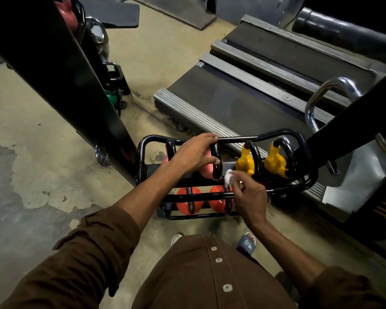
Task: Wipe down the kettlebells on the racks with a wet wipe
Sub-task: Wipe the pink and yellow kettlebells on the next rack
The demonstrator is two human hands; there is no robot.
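Observation:
A low black kettlebell rack [308, 184] stands on the floor below me. My left hand [194, 155] grips the black handle of a pink kettlebell [206, 172] on the upper tier. My right hand [250, 197] pinches a crumpled white wet wipe [228, 177] just right of that kettlebell's handle. Another pink kettlebell [168, 152] sits left of it, mostly hidden by my left arm. Two yellow kettlebells [245, 162] [275, 162] sit to the right. Two orange kettlebells [187, 202] [218, 201] rest on the lower tier.
Two treadmill decks [243, 101] lie close behind the rack. A black machine upright [60, 70] slants across the left, with a green kettlebell [110, 97] behind it. A chrome handle [321, 97] and a dark frame [354, 121] stand at right. Worn concrete floor [42, 163] spreads left.

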